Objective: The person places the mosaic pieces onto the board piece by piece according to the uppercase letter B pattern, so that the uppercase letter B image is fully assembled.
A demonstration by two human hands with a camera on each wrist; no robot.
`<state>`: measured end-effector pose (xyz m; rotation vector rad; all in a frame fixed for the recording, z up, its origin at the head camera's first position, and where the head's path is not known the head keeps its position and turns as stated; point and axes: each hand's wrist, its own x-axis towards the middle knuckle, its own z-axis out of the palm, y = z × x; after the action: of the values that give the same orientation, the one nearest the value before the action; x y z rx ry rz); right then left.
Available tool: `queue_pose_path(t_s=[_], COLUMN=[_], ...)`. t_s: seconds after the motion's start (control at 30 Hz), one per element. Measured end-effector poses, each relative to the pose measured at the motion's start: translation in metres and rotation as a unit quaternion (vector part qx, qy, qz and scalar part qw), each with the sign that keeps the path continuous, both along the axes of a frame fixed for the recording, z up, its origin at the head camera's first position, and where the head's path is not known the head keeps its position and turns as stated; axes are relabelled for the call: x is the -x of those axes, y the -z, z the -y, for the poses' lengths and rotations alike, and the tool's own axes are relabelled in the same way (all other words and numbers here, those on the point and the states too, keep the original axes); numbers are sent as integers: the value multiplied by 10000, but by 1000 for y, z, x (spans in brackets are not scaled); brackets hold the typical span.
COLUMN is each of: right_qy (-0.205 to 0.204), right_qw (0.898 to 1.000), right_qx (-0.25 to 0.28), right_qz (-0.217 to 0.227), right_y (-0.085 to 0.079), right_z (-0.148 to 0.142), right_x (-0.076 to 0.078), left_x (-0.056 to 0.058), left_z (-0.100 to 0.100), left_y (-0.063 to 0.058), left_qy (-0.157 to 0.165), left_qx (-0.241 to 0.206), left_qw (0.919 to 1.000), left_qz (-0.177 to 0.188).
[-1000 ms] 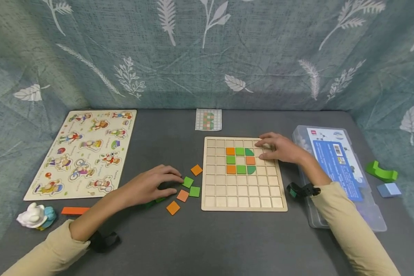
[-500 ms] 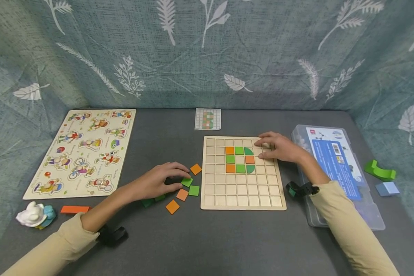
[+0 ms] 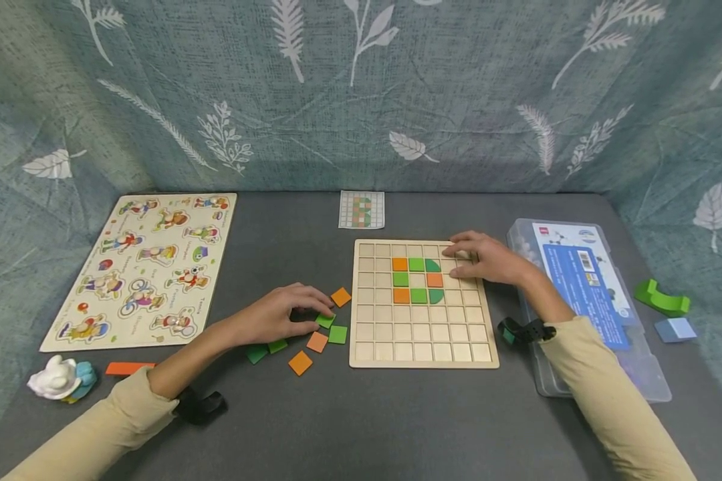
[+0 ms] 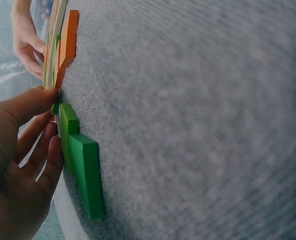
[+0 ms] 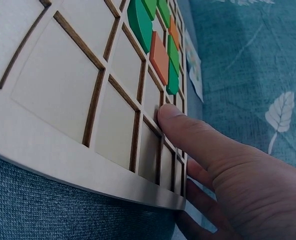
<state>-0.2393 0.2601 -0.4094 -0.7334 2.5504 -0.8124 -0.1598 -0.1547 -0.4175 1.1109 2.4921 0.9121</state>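
My left hand [image 3: 285, 314] is among loose square tiles left of the wooden grid board [image 3: 424, 357]. Its thumb and fingers pinch a light green tile [image 3: 325, 321], mostly covered by the thumb in the left wrist view. Around that hand lie an orange tile [image 3: 341, 297], another light green tile [image 3: 337, 335] and a salmon tile [image 3: 317, 342]. A dark green piece [image 4: 88, 175] lies under the palm side. My right hand [image 3: 484, 258] rests on the board's upper right, thumb [image 5: 175, 117] on the grid. Orange, green and salmon pieces fill cells around one bare cell [image 3: 418, 280].
A small patterned card [image 3: 362, 210] lies behind the board. At left are a picture puzzle board [image 3: 180, 280], a white-and-blue figurine [image 3: 62, 377] and an orange bar [image 3: 129, 368]. A clear plastic case [image 3: 644, 374], green arch block [image 3: 662, 298] and blue block [image 3: 676, 330] stand at right.
My left hand has moved slightly right, and its fingers and thumb have come onto the light green tile. The right hand stays on the board.
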Motion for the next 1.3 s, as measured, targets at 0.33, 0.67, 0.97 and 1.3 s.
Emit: queue_pose_path(t_s=[0.33, 0.67, 0.97, 1.3], right_qy=[-39, -50, -70, -25], right_qw=[10000, 10000, 10000, 10000], right_qx=[3, -19, -25, -83], right_qz=[-53, -27, 2, 28], right_y=[1, 0, 0, 0], right_z=[-1, -1, 1, 0], right_x=[0, 0, 1, 1], left_x=[4, 4, 11, 14], left_z=[-2, -54, -107, -118], left_y=[-3, -16, -24, -21], left_qy=[-40, 385, 817, 816], left_qx=[110, -131, 276, 376], left_qw=[9993, 9978, 9903, 9907], left_qz=[-364, -530, -1089, -1019])
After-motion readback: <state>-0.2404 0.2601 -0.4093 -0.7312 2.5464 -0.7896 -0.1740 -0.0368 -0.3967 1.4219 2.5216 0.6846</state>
